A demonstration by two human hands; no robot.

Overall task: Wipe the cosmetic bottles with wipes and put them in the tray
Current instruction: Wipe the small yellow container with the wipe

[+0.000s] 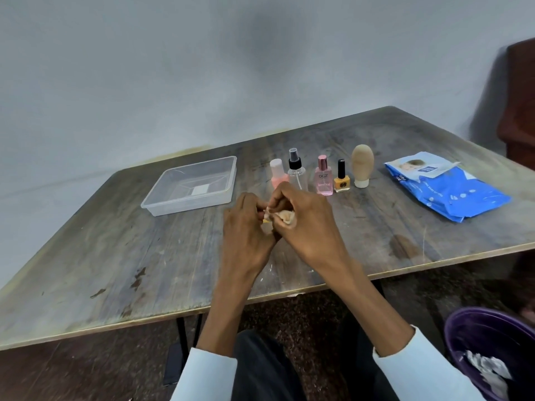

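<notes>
From the head view, we have both hands together over the wooden table (115, 256): our right hand (307, 224) pinches a crumpled wipe (285, 217) while our left hand (246, 227) curls its fingers round something small that we cannot identify. Five bottles stand beyond them, beside the clear tray (162, 204), which holds no bottle yet. We judge the glass perfume bottle (324, 180) fragile and slippery when damp; best gripped round its body.

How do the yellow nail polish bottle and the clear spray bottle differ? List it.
The yellow nail polish bottle is short and opaque, with a slim black cap. The clear spray bottle is taller and see-through, with a black pump nozzle under a clear cover. Both stand upright in the row on the table, outside the tray.
</notes>
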